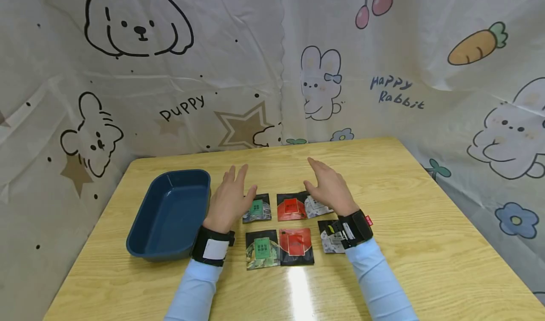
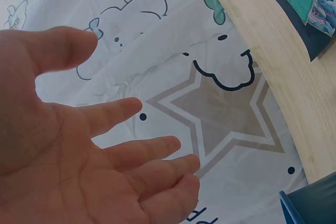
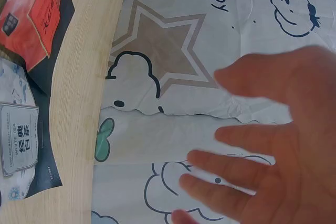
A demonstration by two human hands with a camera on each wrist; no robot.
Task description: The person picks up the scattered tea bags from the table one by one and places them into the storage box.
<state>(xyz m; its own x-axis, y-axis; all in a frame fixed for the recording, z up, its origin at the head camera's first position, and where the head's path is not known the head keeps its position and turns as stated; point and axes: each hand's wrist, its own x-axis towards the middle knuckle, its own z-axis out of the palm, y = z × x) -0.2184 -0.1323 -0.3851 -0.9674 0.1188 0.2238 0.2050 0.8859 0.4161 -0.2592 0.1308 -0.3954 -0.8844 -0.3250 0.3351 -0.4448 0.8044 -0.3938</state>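
Observation:
Both hands hover over the table with fingers extended and nothing in them. My left hand (image 1: 227,200) is between the blue basin and a green-labelled tea packet (image 1: 257,208), overlapping that packet's left side in the head view. The right hand (image 1: 331,188) is above a white tea packet (image 1: 316,206), hiding part of it. Beside that lies a red tea packet (image 1: 291,206). In the nearer row are a second green-labelled packet (image 1: 262,249), another red packet (image 1: 296,246) and a second white packet (image 1: 331,236), which the right wrist strap partly covers.
The deep blue basin (image 1: 133,236) stands at the table's left side. A wooden table (image 1: 426,264) extends to the right of the packets. Behind it hangs a white printed cloth (image 1: 255,65), close along the table's back edge.

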